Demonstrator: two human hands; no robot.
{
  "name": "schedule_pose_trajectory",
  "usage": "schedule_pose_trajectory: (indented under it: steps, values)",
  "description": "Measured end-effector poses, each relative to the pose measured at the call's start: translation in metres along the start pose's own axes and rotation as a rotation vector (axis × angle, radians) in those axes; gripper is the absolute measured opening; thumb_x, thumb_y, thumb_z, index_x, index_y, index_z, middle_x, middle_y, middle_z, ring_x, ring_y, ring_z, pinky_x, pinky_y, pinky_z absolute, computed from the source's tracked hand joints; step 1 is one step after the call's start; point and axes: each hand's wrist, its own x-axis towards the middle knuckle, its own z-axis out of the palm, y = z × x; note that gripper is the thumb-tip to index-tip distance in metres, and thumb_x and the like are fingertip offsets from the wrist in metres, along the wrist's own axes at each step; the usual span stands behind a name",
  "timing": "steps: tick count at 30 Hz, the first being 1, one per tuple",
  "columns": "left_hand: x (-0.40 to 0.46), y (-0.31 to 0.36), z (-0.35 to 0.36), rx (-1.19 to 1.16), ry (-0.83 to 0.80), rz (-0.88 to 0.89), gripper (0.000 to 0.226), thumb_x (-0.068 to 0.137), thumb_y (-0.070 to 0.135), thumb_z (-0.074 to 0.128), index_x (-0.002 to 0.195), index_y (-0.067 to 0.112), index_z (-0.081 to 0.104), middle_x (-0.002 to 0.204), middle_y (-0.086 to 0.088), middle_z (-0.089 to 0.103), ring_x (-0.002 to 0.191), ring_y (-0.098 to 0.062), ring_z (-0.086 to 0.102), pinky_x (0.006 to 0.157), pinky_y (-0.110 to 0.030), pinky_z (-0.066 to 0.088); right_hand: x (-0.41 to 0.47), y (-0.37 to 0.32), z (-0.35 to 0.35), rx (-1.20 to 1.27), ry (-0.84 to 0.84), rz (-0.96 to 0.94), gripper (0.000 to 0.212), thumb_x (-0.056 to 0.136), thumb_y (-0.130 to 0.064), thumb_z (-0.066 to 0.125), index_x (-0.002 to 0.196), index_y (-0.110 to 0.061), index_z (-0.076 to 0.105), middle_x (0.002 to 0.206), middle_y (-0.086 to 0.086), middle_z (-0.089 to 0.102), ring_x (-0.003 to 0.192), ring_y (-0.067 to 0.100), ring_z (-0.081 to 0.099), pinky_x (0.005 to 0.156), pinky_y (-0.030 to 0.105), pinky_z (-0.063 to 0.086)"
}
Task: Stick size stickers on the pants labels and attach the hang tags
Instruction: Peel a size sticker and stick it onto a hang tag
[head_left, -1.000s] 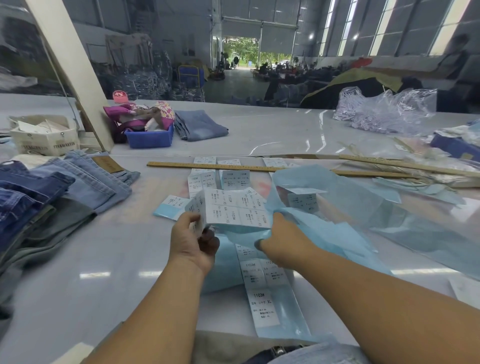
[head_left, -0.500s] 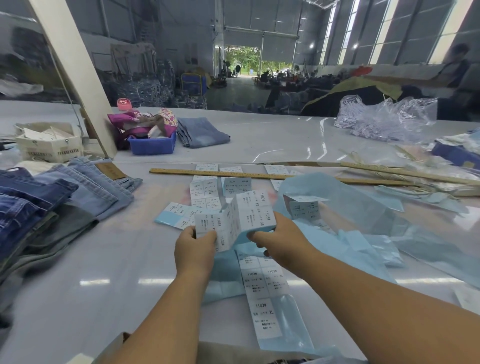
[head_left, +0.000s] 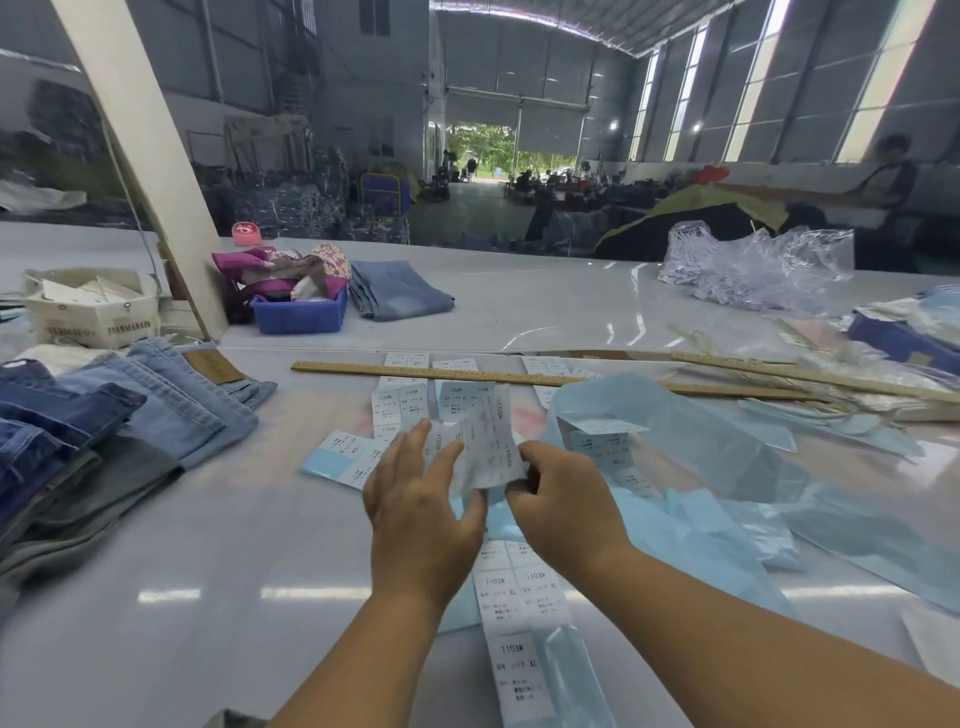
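Center frame: right hand (head_left: 563, 501) pinches sticker sheet (head_left: 485, 447) by its lower edge, sheet upright; left hand (head_left: 421, 499), fingers spread, touches it, apparently. Jeans (head_left: 130, 415) lie far left, nearer left hand.

A blurred white sticker sheet (head_left: 485, 447) is held tilted above the table; printed strips (head_left: 514, 597) lie flat beneath, jeans (head_left: 130, 415) stacked left
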Motion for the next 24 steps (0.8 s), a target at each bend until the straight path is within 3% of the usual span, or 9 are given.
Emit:
schedule_pose_trajectory:
  steps: [2, 5, 9, 11, 13, 16, 18, 21, 24]
  values:
    - [0.001, 0.002, -0.002, -0.028, 0.085, -0.037, 0.027, 0.089, 0.023, 0.056, 0.113, 0.020, 0.069, 0.141, -0.005, 0.051, 0.136, -0.025, 0.038, 0.111, -0.043, 0.025, 0.000, -0.001, -0.002, -0.043, 0.015, 0.012, 0.013, 0.091, -0.018, 0.054, 0.095, -0.017, 0.066, 0.090, 0.000, 0.071, 0.074, 0.021, 0.063, 0.064, 0.039, 0.057]
    - [0.004, 0.003, -0.007, -0.085, 0.212, -0.117, 0.024, 0.083, 0.016, 0.048, 0.089, 0.014, 0.071, 0.110, -0.006, 0.066, 0.108, -0.026, 0.057, 0.093, -0.038, 0.031, 0.000, -0.001, -0.003, -0.128, 0.050, 0.051, 0.012, 0.088, -0.016, 0.051, 0.091, -0.017, 0.063, 0.083, 0.001, 0.067, 0.074, 0.023, 0.060, 0.062, 0.037, 0.054]
    - [0.005, 0.001, -0.013, -0.048, 0.264, -0.156, 0.008, 0.072, 0.007, 0.057, 0.069, 0.012, 0.061, 0.079, -0.003, 0.061, 0.076, -0.022, 0.053, 0.082, -0.034, 0.029, 0.001, -0.002, -0.005, -0.172, 0.171, 0.063, 0.018, 0.087, -0.013, 0.050, 0.092, -0.015, 0.067, 0.084, 0.003, 0.068, 0.074, 0.024, 0.059, 0.062, 0.034, 0.051]
    - [0.003, 0.002, -0.013, -0.003, 0.208, -0.166, 0.019, 0.064, -0.004, 0.067, 0.065, 0.012, 0.057, 0.072, -0.003, 0.057, 0.071, -0.023, 0.050, 0.080, -0.037, 0.033, 0.001, -0.002, -0.005, -0.192, 0.207, 0.052, 0.021, 0.091, -0.015, 0.048, 0.095, -0.016, 0.069, 0.086, 0.003, 0.070, 0.075, 0.024, 0.061, 0.064, 0.033, 0.053]
    - [0.001, 0.004, -0.012, 0.051, 0.110, -0.157, 0.024, 0.062, -0.002, 0.069, 0.079, 0.013, 0.061, 0.084, -0.004, 0.059, 0.082, -0.028, 0.056, 0.088, -0.046, 0.036, 0.001, -0.002, -0.005, -0.225, 0.216, 0.026, 0.024, 0.095, -0.018, 0.046, 0.102, -0.019, 0.069, 0.086, 0.003, 0.072, 0.074, 0.024, 0.063, 0.063, 0.032, 0.052]
    - [-0.003, 0.013, -0.012, 0.079, 0.008, -0.059, 0.069, 0.064, 0.010, 0.076, 0.128, 0.011, 0.052, 0.131, -0.010, 0.054, 0.123, -0.033, 0.050, 0.109, -0.054, 0.030, -0.002, -0.001, -0.003, -0.236, 0.184, -0.061, 0.025, 0.097, -0.020, 0.045, 0.106, -0.021, 0.068, 0.088, 0.002, 0.073, 0.076, 0.024, 0.065, 0.064, 0.033, 0.053]
    - [-0.002, 0.020, -0.011, 0.106, 0.020, 0.057, 0.080, 0.062, 0.011, 0.080, 0.136, 0.012, 0.049, 0.141, -0.014, 0.051, 0.129, -0.035, 0.048, 0.110, -0.056, 0.032, -0.004, -0.002, -0.002, -0.215, 0.119, -0.168, 0.023, 0.097, -0.021, 0.047, 0.106, -0.019, 0.069, 0.092, 0.001, 0.073, 0.079, 0.022, 0.066, 0.068, 0.035, 0.054]
    - [-0.001, 0.019, -0.010, 0.100, 0.074, 0.133, 0.032, 0.069, 0.009, 0.078, 0.099, 0.018, 0.072, 0.111, -0.007, 0.070, 0.105, -0.033, 0.064, 0.098, -0.054, 0.042, -0.005, -0.003, 0.002, -0.179, 0.003, -0.256, 0.022, 0.096, -0.020, 0.048, 0.111, -0.021, 0.064, 0.102, 0.000, 0.071, 0.090, 0.022, 0.065, 0.075, 0.035, 0.053]
    - [0.000, 0.005, -0.010, 0.016, 0.167, -0.023, 0.005, 0.075, 0.013, 0.061, 0.076, 0.015, 0.066, 0.077, -0.001, 0.066, 0.076, -0.028, 0.058, 0.082, -0.043, 0.041, -0.005, 0.004, 0.003, -0.298, -0.136, -0.093, 0.035, 0.092, -0.020, 0.051, 0.127, -0.022, 0.048, 0.123, -0.001, 0.056, 0.113, 0.023, 0.054, 0.088, 0.035, 0.048]
